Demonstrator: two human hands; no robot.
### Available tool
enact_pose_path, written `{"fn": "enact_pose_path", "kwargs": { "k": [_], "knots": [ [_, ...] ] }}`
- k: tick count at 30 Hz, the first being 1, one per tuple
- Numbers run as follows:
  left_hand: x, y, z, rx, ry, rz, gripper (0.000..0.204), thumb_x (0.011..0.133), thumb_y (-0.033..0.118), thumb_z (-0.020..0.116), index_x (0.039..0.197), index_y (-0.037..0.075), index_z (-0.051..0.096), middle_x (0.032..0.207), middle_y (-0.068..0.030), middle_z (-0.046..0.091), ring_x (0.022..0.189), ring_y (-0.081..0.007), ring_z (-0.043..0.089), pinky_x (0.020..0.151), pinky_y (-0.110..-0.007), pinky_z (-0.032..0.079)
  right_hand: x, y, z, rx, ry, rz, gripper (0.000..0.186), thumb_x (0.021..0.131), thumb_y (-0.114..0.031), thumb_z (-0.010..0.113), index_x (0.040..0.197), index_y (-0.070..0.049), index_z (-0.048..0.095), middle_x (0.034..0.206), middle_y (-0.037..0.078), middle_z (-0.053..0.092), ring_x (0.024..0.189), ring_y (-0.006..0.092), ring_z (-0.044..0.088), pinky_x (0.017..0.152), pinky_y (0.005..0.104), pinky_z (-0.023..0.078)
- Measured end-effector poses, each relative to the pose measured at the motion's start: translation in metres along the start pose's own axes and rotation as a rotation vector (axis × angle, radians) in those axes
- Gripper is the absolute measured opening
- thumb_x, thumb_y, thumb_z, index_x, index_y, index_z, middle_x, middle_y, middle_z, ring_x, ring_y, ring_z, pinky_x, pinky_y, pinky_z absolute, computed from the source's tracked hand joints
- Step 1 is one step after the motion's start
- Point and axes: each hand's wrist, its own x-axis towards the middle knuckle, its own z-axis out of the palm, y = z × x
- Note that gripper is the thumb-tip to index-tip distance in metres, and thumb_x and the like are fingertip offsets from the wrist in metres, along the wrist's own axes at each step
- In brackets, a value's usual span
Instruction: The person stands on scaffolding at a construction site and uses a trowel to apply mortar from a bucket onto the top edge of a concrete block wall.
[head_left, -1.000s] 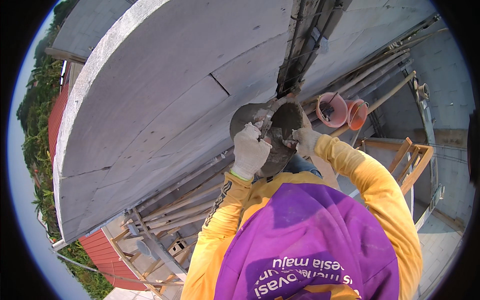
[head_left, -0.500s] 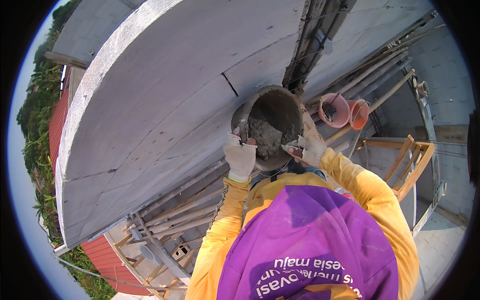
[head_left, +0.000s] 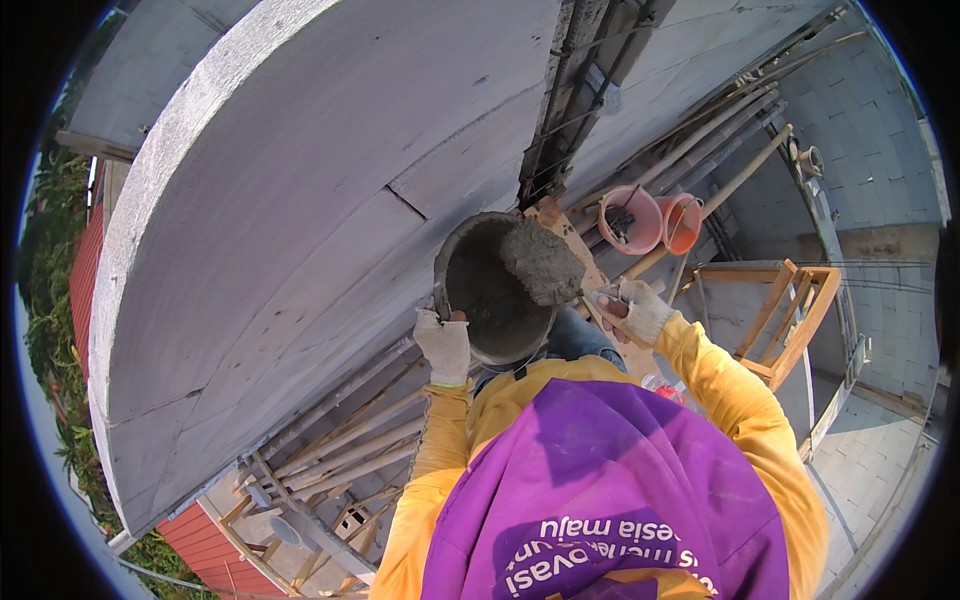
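Note:
A dark, mortar-crusted bucket [head_left: 476,268] is tilted up in front of my body. My gloved left hand [head_left: 443,345] is closed on its near-left rim, fingertips bare. In my gloved right hand [head_left: 641,311], just right of the bucket, is the handle of what looks like a trowel. A thick heap of wet grey mortar [head_left: 543,262] covers its blade, over the bucket's right rim. The bucket's inside shows mostly smeared wall; whether mortar lies deeper cannot be made out.
A tall grey block wall [head_left: 290,250] runs along the left, with a rebar-filled slot [head_left: 572,100] ahead. Two orange-pink buckets [head_left: 630,220] stand beyond a wooden plank [head_left: 565,228]. Bamboo poles [head_left: 350,455] lie below, and a wooden frame [head_left: 800,330] stands at right.
My right hand has lifted a heap of mortar out of the bucket, up to its right rim. The bucket and my left hand have shifted slightly left and down in view.

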Motion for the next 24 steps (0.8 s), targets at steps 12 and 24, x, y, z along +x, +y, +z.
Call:
{"fn": "enact_pose_path", "kwargs": {
  "k": [12, 24],
  "knots": [
    [-0.059, -0.001, -0.045, 0.203, 0.313, -0.184, 0.032, 0.073, -0.007, 0.059, 0.103, -0.005, 0.069, 0.089, -0.0093, 0.071, 0.080, -0.0183, 0.062, 0.073, -0.034, 0.050, 0.273, 0.101, -0.146, -0.935, -0.319, -0.448, 0.024, 0.097, -0.029, 0.056, 0.098, -0.009, 0.069, 0.076, 0.009, 0.069, 0.065, 0.0241, 0.069, 0.060, 0.0391, 0.055],
    [-0.075, 0.024, -0.044, 0.218, 0.486, -0.151, 0.023, 0.071, -0.007, 0.061, 0.093, -0.005, 0.069, 0.078, -0.0082, 0.067, 0.072, -0.0171, 0.056, 0.068, -0.034, 0.047, 0.315, 0.035, -0.095, -0.418, -0.060, -0.113, 0.026, 0.098, -0.030, 0.061, 0.091, -0.006, 0.066, 0.073, 0.007, 0.066, 0.062, 0.0189, 0.063, 0.051, 0.0343, 0.049]
  ]
}}
